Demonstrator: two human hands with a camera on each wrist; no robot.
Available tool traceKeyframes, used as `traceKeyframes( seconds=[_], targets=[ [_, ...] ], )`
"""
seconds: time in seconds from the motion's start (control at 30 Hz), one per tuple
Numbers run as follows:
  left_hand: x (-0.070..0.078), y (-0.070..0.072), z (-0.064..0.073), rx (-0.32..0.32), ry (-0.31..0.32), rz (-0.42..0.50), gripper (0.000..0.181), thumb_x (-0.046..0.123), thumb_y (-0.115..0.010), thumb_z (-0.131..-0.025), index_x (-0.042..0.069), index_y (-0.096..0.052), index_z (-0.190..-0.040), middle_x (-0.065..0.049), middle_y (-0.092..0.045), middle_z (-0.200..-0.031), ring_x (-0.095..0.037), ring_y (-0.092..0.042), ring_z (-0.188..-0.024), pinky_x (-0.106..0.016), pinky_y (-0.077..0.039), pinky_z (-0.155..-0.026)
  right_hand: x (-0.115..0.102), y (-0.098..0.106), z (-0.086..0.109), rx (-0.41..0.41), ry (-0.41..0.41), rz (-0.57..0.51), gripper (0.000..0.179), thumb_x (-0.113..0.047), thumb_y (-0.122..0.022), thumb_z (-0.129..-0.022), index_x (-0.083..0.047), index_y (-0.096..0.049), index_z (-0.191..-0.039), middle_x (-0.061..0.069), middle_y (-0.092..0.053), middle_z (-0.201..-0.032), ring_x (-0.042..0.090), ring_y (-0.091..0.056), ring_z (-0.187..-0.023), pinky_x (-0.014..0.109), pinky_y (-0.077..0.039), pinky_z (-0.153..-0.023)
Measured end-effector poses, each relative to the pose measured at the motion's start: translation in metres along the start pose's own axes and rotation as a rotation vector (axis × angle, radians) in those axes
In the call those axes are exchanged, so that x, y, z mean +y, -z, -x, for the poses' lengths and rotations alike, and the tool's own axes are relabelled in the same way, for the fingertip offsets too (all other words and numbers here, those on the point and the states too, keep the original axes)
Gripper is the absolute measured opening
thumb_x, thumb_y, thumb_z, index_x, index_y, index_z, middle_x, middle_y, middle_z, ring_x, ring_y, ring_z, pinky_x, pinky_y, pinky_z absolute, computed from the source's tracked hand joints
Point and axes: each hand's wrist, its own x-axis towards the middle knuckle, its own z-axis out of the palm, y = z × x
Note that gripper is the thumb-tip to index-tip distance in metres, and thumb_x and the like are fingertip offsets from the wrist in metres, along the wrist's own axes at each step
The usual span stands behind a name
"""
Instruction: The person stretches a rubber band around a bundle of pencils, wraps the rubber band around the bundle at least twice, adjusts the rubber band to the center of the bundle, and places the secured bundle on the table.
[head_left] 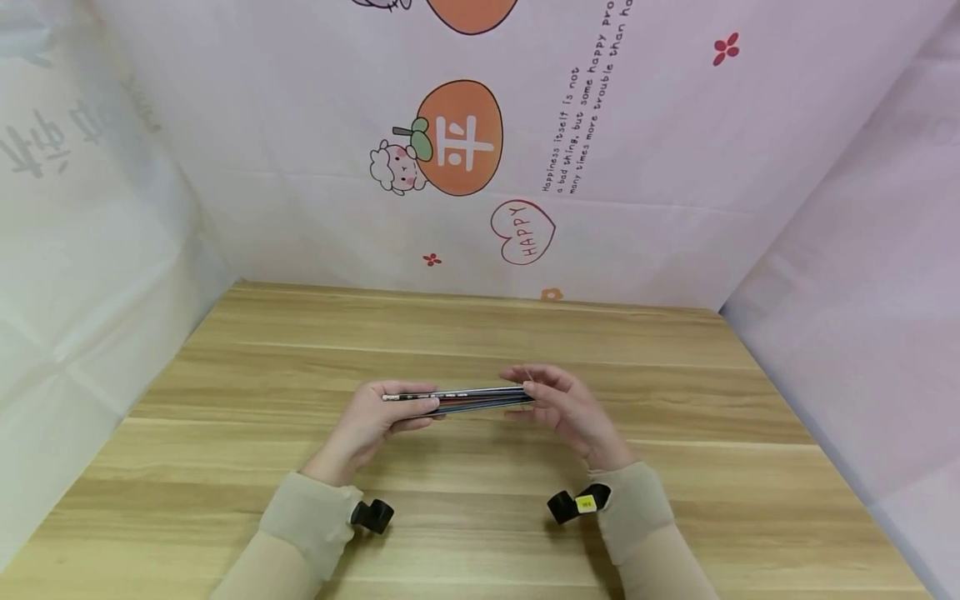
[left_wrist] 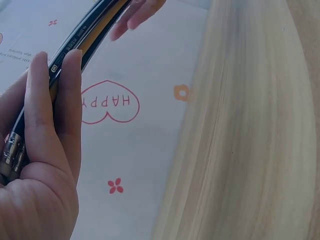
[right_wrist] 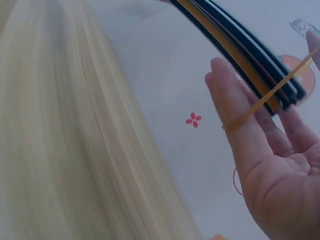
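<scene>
While the left hand (head_left: 372, 419) grips one end of a bundle of pencils (head_left: 465, 397) above the wooden desk (head_left: 465, 508), the right hand (head_left: 566, 410) stretches a rubber band (right_wrist: 272, 92) with spread fingers over the other end.

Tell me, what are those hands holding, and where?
A bundle of dark pencils: left hand grips the metal-capped end; right hand stretches a tan rubber band round the other end.
</scene>
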Motion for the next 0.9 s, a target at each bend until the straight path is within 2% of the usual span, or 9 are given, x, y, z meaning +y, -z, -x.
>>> traceKeyframes(
  seconds=[0.23, 0.37, 0.47, 0.57, 0.73, 0.9],
  targets=[
    [0.001, 0.0, 0.001, -0.01, -0.007, 0.023, 0.043, -0.002, -0.071, -0.088, -0.018, -0.057, -0.126, -0.017, -0.071, -0.111, -0.019, -0.074, -0.087, -0.024, -0.063, -0.081, 0.007, -0.015, -0.002, 0.071, -0.011, 0.146, 0.028, 0.0, -0.066, -0.091, -0.017, -0.068, -0.113, -0.001, -0.067, -0.121, 0.017, -0.068, -0.103, 0.056, -0.059, -0.092],
    [0.002, 0.0, 0.002, -0.017, -0.017, 0.042, 0.045, 0.001, -0.071, -0.088, -0.018, -0.056, -0.127, -0.018, -0.07, -0.112, -0.019, -0.074, -0.088, -0.024, -0.062, -0.082, 0.009, -0.018, -0.004, 0.1, -0.009, 0.166, 0.033, 0.002, -0.069, -0.087, -0.003, -0.065, -0.12, 0.006, -0.064, -0.123, 0.019, -0.07, -0.098, 0.051, -0.062, -0.088],
    [0.002, 0.0, 0.003, -0.008, -0.021, 0.052, 0.04, 0.002, -0.072, -0.088, -0.014, -0.061, -0.124, -0.021, -0.068, -0.116, -0.021, -0.075, -0.089, -0.024, -0.063, -0.082, 0.01, -0.018, -0.004, 0.101, -0.02, 0.177, 0.046, 0.0, -0.072, -0.086, 0.007, -0.057, -0.129, 0.015, -0.061, -0.123, 0.019, -0.071, -0.095, 0.044, -0.064, -0.085],
    [0.003, -0.001, 0.003, 0.013, -0.02, 0.057, 0.039, 0.002, -0.073, -0.087, -0.012, -0.063, -0.122, -0.022, -0.067, -0.118, -0.022, -0.075, -0.088, -0.024, -0.063, -0.082, 0.012, -0.017, -0.004, 0.089, -0.025, 0.19, 0.056, -0.001, -0.073, -0.086, 0.013, -0.049, -0.135, 0.017, -0.061, -0.119, 0.02, -0.072, -0.094, 0.042, -0.064, -0.084],
    [0.003, -0.001, 0.003, 0.016, -0.022, 0.042, 0.051, 0.003, -0.073, -0.088, -0.018, -0.053, -0.129, -0.02, -0.067, -0.117, -0.02, -0.074, -0.089, -0.024, -0.063, -0.082, 0.016, -0.016, -0.006, 0.094, -0.032, 0.225, 0.06, 0.0, -0.075, -0.084, 0.013, -0.048, -0.136, 0.004, -0.068, -0.108, 0.018, -0.071, -0.091, 0.044, -0.064, -0.084],
    [0.002, -0.002, 0.003, 0.017, -0.017, 0.027, 0.048, 0.004, -0.074, -0.087, -0.017, -0.056, -0.127, -0.022, -0.065, -0.121, -0.021, -0.074, -0.09, -0.025, -0.063, -0.082, 0.023, -0.015, -0.008, 0.117, -0.041, 0.246, 0.061, 0.003, -0.077, -0.08, 0.013, -0.05, -0.133, -0.005, -0.072, -0.103, 0.014, -0.072, -0.088, 0.037, -0.064, -0.083]
  ],
)
